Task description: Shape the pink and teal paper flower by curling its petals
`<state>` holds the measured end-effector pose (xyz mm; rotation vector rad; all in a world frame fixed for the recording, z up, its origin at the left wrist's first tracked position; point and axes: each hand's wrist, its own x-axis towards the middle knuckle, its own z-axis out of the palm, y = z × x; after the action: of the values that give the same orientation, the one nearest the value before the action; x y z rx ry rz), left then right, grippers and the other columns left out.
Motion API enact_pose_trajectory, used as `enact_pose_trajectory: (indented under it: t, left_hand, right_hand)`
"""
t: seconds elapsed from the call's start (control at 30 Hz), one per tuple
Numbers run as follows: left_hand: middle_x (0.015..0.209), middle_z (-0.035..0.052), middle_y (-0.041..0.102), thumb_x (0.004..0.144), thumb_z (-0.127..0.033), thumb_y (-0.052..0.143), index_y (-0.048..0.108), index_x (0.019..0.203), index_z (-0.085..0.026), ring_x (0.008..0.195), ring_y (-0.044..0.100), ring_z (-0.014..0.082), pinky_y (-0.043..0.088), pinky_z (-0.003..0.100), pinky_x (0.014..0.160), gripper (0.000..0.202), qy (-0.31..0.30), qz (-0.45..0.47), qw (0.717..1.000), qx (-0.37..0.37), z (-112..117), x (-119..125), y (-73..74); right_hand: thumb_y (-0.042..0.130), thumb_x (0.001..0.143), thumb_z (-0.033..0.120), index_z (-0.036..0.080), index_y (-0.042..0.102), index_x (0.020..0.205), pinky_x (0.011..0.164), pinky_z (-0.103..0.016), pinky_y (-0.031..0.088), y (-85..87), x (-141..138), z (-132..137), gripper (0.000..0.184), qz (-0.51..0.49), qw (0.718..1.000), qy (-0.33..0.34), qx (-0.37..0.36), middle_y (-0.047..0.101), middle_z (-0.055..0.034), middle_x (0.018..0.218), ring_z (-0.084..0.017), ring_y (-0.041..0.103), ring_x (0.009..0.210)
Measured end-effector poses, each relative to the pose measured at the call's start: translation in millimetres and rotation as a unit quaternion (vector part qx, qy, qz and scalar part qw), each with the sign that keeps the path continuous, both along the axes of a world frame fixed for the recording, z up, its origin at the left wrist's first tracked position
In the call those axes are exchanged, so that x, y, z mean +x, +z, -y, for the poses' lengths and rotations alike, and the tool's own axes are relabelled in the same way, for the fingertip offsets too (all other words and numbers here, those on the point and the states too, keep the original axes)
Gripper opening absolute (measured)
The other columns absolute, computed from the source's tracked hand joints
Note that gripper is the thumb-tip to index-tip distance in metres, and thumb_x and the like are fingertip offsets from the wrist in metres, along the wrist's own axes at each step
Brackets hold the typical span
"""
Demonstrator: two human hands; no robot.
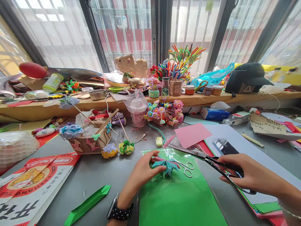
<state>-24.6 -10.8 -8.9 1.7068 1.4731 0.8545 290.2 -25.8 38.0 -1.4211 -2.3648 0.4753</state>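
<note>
My left hand (150,168), with a dark dotted watch strap at the wrist, pinches a folded blue paper flower (168,167) with pinkish-red parts between thumb and fingers. The flower is just over a green paper pack (178,204) in a clear sleeve. In my right hand (244,171) are large black-handled scissors (213,162), their blades pointing left toward the flower. The blades look nearly together and do not touch the flower. Small silver scissors (188,169) lie on the green pack, right beside the flower. A folded green paper strip (88,205) rests on the table to the left.
A cardboard box (91,144) holds paper flowers on sticks; yellow and green ones lie beside it. A pink cup (138,114) stands at the back. On the right are a phone (225,147), paper sheets (256,157) and a pink sheet (193,135). A crowded wooden ledge (197,99) runs behind.
</note>
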Motion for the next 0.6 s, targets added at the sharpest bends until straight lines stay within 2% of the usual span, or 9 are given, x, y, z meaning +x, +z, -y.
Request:
enact_pose_trajectory:
  t: [0.1, 0.23, 0.37, 0.47, 0.6]
  left_hand:
    - [0.101, 0.012, 0.063, 0.06, -0.037, 0.068, 0.06, 0.098, -0.017, 0.085, 0.06, 0.0269, 0.046, 0.034, 0.068, 0.044, 0.009, 0.003, 1.0, 0.0, -0.6, 3.1, -3.1]
    - [0.103, 0.0122, 0.059, 0.062, -0.033, 0.065, 0.056, 0.096, -0.016, 0.086, 0.061, 0.0248, 0.048, 0.033, 0.069, 0.039, 0.021, 0.08, 0.996, -0.025, -2.0, 2.7, -2.2]
    - [0.1, 0.0099, 0.058, 0.061, -0.033, 0.066, 0.056, 0.091, -0.016, 0.086, 0.06, 0.022, 0.048, 0.03, 0.07, 0.036, 0.083, 0.143, 0.986, 0.0, -2.7, 4.2, 2.6]
    - [0.103, 0.0077, 0.057, 0.061, -0.032, 0.066, 0.054, 0.096, -0.018, 0.086, 0.059, 0.0196, 0.048, 0.026, 0.069, 0.04, 0.139, 0.225, 0.963, 0.045, -1.1, 6.5, 8.5]
    - [0.117, 0.0081, 0.052, 0.057, -0.031, 0.071, 0.05, 0.109, -0.022, 0.094, 0.058, 0.0206, 0.048, 0.025, 0.071, 0.057, 0.181, 0.329, 0.925, 0.06, 2.7, 7.2, 16.3]
  right_hand:
    - [0.055, 0.075, 0.039, 0.018, 0.058, 0.074, 0.05, -0.02, 0.037, -2.1, -3.1, -2.4, 0.021, 0.063, 0.997, 0.024, -0.044, 0.052, 0.0017, 0.06, -0.012, 0.044, 0.053]
    - [0.054, 0.076, 0.038, 0.018, 0.055, 0.075, 0.052, -0.021, 0.037, -3.0, -12.2, -3.7, 0.02, 0.067, 0.997, 0.021, -0.044, 0.051, 0.0018, 0.062, -0.012, 0.043, 0.055]
    - [0.055, 0.075, 0.035, 0.018, 0.055, 0.078, 0.056, -0.022, 0.039, -4.9, -25.2, -3.8, 0.018, 0.05, 0.998, 0.027, -0.026, 0.051, 0.0023, 0.062, -0.012, 0.045, 0.055]
    - [0.055, 0.074, 0.03, 0.017, 0.054, 0.079, 0.057, -0.023, 0.04, -8.9, -33.7, -5.2, 0.014, 0.031, 0.999, 0.027, 0.005, 0.052, 0.0019, 0.063, -0.012, 0.046, 0.056]
    - [0.054, 0.073, 0.027, 0.016, 0.052, 0.083, 0.058, -0.024, 0.041, -16.5, -38.8, -7.5, 0.014, 0.001, 0.998, 0.028, 0.051, 0.055, -0.0008, 0.07, -0.013, 0.048, 0.06]
